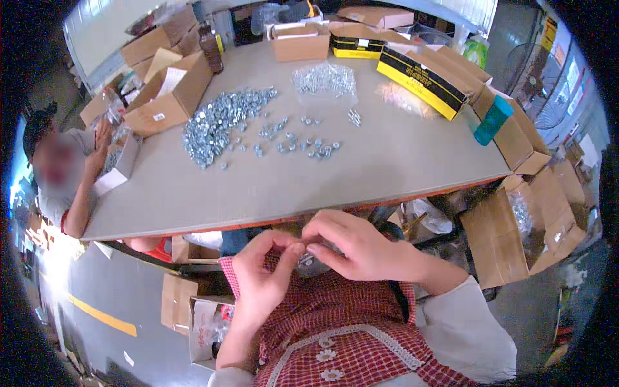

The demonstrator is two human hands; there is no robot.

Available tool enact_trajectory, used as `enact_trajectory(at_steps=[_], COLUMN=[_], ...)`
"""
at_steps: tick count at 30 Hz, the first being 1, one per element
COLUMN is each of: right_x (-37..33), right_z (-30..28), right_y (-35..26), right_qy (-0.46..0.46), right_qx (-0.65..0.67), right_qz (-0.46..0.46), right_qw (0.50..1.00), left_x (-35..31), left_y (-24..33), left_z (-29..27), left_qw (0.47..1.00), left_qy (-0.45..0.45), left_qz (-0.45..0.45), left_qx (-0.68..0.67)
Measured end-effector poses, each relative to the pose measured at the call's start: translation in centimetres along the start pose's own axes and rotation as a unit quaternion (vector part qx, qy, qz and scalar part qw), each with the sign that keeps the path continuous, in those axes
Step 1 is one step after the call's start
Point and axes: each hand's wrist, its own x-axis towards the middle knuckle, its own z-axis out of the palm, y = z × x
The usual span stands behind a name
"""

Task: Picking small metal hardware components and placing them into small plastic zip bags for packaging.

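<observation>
My left hand (267, 264) and my right hand (354, 245) meet just in front of the table's near edge, over my lap. Thumbs and fingers of both are pinched together, tips nearly touching. Below the fingertips hangs what looks like a small clear plastic bag (311, 264) with shiny metal bits in it; its top is hidden by my fingers. On the grey table (258, 193) lies a big pile of silvery nuts (219, 122), with smaller clusters of nuts (316, 149) to its right. Several silvery bolts or pins (354, 117) lie apart, beside a clear bag of metal parts (324, 82).
At the left a co-worker (77, 155) reaches into a white box (117, 169). Cardboard boxes (171, 97) line the table's far side, with a black and yellow box (422, 80) and a teal cylinder (494, 120) at the right. An open carton (496, 238) stands below, right.
</observation>
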Motion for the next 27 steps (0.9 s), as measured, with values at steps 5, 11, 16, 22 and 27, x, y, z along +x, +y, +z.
enact_trajectory(at_steps=[5,11,16,22,27], right_x=[-0.4,-0.8,-0.3,-0.4,-1.5], right_z=[0.0,0.3,0.7,1.2,-0.5], right_y=[0.2,0.5,0.2,-0.3,-0.9], right_qy=[0.048,0.029,0.056,0.053,0.021], right_qx=[-0.020,0.000,-0.015,-0.052,-0.055], right_qz=[0.014,0.034,-0.027,-0.038,-0.028], right_qw=[0.999,0.999,0.998,0.997,0.998], left_x=[0.1,0.4,0.3,-0.5,-0.3], left_y=[1.5,0.3,-0.3,0.0,0.5], left_z=[0.7,0.3,0.5,0.3,0.3], left_qw=[0.999,1.000,0.989,0.987,0.995], left_qy=[0.008,-0.008,0.026,0.040,0.050], left_qz=[-0.024,0.009,0.105,0.099,0.064], left_qx=[-0.021,0.012,0.099,0.117,0.060])
